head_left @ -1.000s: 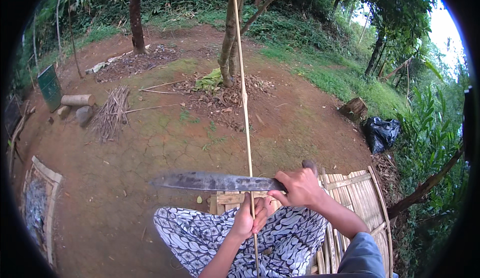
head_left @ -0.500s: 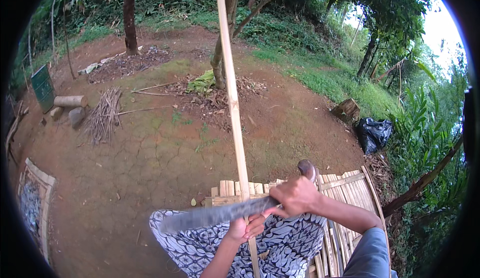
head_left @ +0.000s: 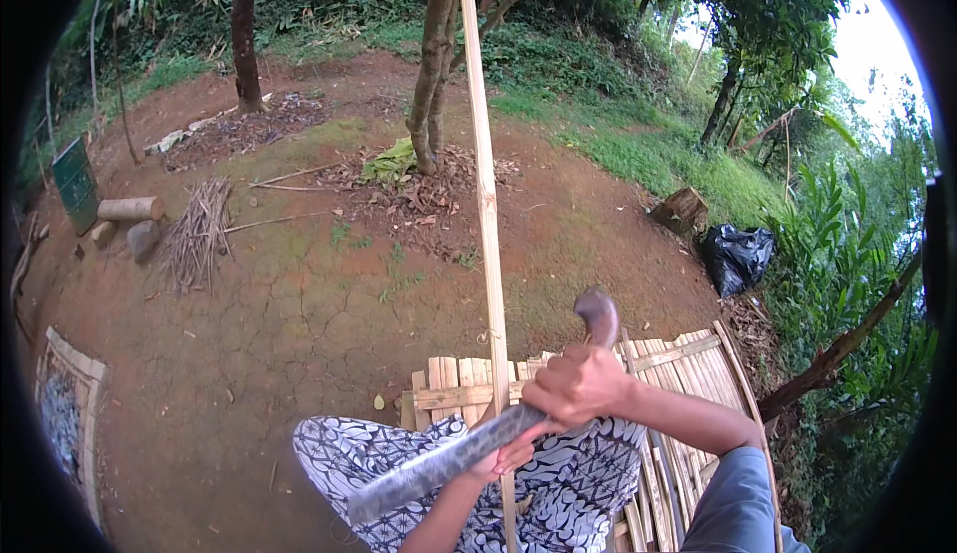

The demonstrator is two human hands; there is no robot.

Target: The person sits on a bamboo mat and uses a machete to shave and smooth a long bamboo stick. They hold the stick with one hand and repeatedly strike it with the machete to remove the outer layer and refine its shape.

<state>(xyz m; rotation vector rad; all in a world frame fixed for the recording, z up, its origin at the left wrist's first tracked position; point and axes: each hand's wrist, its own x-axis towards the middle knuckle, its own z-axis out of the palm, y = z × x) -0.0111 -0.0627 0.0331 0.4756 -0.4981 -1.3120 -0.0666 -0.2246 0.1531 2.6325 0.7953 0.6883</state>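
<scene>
A long pale bamboo strip [head_left: 486, 184] stands upright before me, running from my lap up past the tree trunk. Low on it my left hand [head_left: 503, 461] is closed round the strip, partly hidden behind the blade. My right hand [head_left: 578, 386] grips a machete by its dark, curved wooden handle [head_left: 600, 316], whose knob points up. The broad grey blade [head_left: 429, 475] slants down to the left across the strip, just above my left hand. A thin sliver [head_left: 488, 336] curls from the strip's side. Black-and-white patterned cloth [head_left: 578, 483] covers my legs.
A slatted bamboo platform [head_left: 693, 384] lies under and right of me. On the bare ground are a bundle of sticks [head_left: 199, 234], a cut log [head_left: 131, 209], a stump [head_left: 680, 210] and a black plastic bag [head_left: 738, 259]. A tree trunk [head_left: 435, 65] rises ahead.
The machete has tilted: its tip has dropped and its handle knob has risen. The strip's upper end has shifted right in view and stands closer to upright.
</scene>
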